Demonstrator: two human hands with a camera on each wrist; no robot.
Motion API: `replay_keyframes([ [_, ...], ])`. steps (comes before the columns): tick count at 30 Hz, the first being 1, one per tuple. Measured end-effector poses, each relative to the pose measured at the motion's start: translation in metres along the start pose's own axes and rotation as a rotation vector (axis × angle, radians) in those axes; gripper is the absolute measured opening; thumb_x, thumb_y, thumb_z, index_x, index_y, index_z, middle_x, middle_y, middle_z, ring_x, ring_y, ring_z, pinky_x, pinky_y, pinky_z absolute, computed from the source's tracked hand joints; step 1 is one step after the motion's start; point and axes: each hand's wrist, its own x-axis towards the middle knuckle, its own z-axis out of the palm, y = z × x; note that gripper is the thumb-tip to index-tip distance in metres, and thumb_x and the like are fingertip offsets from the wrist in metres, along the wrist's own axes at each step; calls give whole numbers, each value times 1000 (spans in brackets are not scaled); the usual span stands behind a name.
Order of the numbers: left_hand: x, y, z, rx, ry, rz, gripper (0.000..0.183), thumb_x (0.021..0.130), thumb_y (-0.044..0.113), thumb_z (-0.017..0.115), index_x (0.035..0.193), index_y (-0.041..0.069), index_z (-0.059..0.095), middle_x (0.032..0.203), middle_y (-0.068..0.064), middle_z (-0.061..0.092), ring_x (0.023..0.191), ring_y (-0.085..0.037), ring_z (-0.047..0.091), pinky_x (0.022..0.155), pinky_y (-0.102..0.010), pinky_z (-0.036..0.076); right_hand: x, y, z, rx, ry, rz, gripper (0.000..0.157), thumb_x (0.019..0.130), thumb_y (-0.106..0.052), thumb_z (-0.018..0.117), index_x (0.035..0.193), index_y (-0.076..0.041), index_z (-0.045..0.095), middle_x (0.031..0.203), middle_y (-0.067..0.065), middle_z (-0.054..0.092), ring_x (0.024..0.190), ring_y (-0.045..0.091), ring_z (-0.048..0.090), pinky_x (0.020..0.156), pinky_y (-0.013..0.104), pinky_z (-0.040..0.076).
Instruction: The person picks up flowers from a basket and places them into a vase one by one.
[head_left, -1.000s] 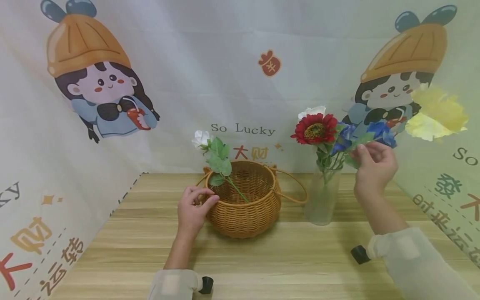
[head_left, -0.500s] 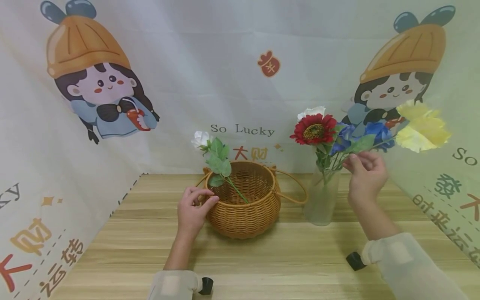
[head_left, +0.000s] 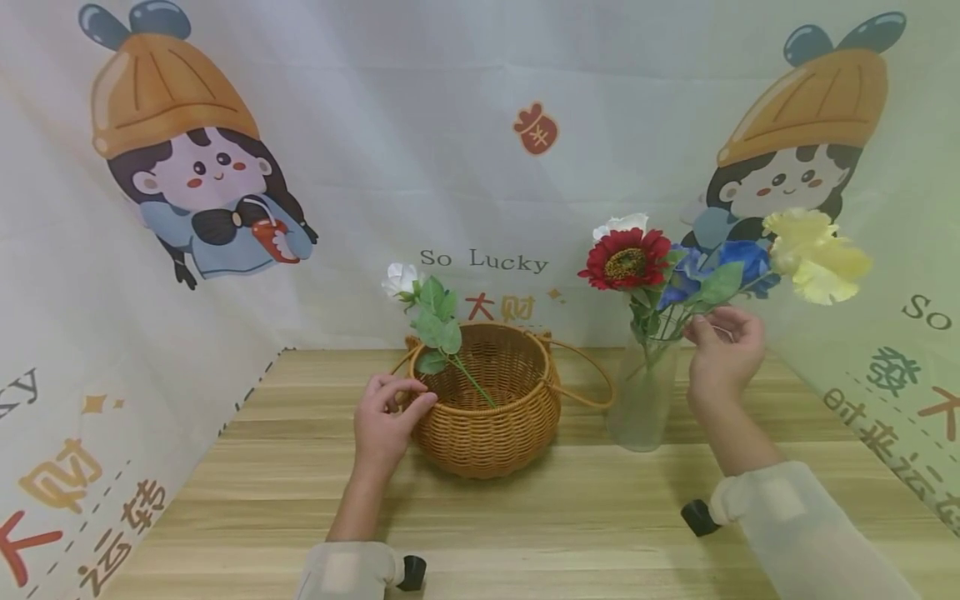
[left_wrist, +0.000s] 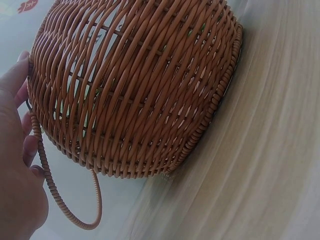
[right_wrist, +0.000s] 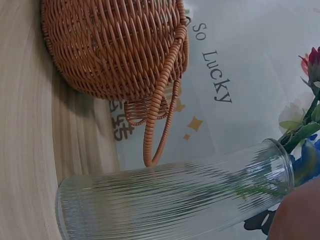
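My left hand (head_left: pixel 390 417) holds the left rim of a round wicker basket (head_left: pixel 487 442), its thumb on the near side; the left wrist view shows the woven wall (left_wrist: pixel 135 90) close up. In the basket leans a white rose (head_left: pixel 402 281) with green leaves. At the right, my right hand (head_left: pixel 726 358) pinches the stem of a yellow flower (head_left: pixel 817 254) close to the mouth of a ribbed clear glass vase (head_left: pixel 641 408). A red flower (head_left: pixel 626 260), blue flowers (head_left: pixel 742 262) and a white flower (head_left: pixel 621 227) stand in the vase. The pinched stem is mostly hidden by leaves and fingers.
The basket's looped handle (head_left: pixel 592 375) hangs out to the right, near the vase. Both stand on a wood-grain table (head_left: pixel 525 533). Behind and at the sides hangs a printed cloth (head_left: pixel 420 125) with cartoon figures and lettering.
My right hand has moved left and down towards the vase mouth, and the yellow flower has come left and lower with it. The left hand and basket have stayed put.
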Motion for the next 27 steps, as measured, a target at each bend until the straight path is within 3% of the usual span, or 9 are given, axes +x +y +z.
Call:
replay_keyframes([
  [8, 1, -1, 0, -2, 14, 14, 17, 78, 8, 82, 87, -3, 71, 90, -26, 49, 75, -38, 38, 65, -31, 31, -1, 4, 3, -121, 34, -8, 34, 79, 22, 60, 89, -10, 58, 86, 3, 56, 76, 12, 56, 69, 19, 52],
  [14, 0, -2, 1, -2, 12, 11, 17, 78, 7, 81, 87, -3, 71, 90, -25, 49, 75, -38, 38, 65, -31, 31, -5, 5, 2, -246, 29, 30, 32, 81, 16, 63, 90, -14, 61, 86, -3, 59, 82, 9, 54, 79, 22, 46],
  [27, -1, 0, 1, 1, 9, 4, 20, 79, 9, 81, 88, -5, 71, 91, -27, 48, 76, -39, 38, 65, -31, 31, -13, 6, -3, -221, -33, 16, 27, 83, 14, 65, 93, -10, 65, 86, -3, 63, 84, 9, 58, 83, 23, 46],
])
